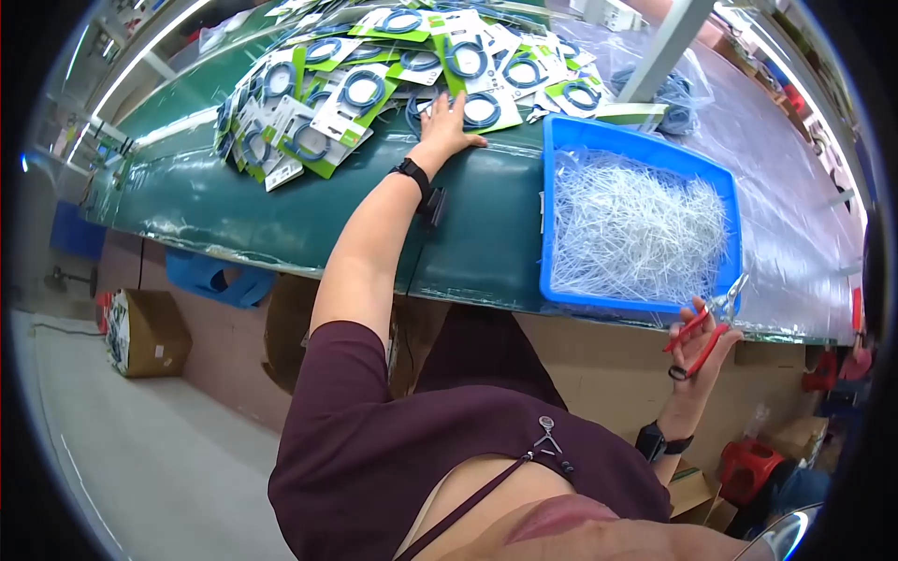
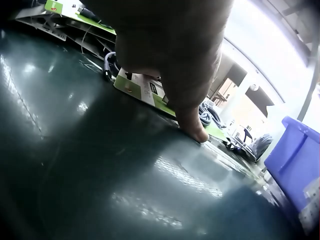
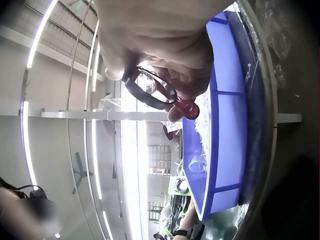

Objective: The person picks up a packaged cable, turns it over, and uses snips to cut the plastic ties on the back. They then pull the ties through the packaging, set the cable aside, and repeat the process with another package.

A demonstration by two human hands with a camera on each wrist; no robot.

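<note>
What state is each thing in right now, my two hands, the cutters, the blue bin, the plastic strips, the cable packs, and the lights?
Left hand: fingers spread over the cable packs
Right hand: gripping the red-handled cutters
Red-handled cutters: handles apart
Blue bin: uncovered, holding strips
Plastic strips: loose, tangled
Cable packs: heaped, overlapping, cables coiled
Lights: on

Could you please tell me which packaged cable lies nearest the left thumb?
The packaged cable immediately right of the left hand in the head view: its green edge sits beside the thumb, while the others lie farther away.
</note>
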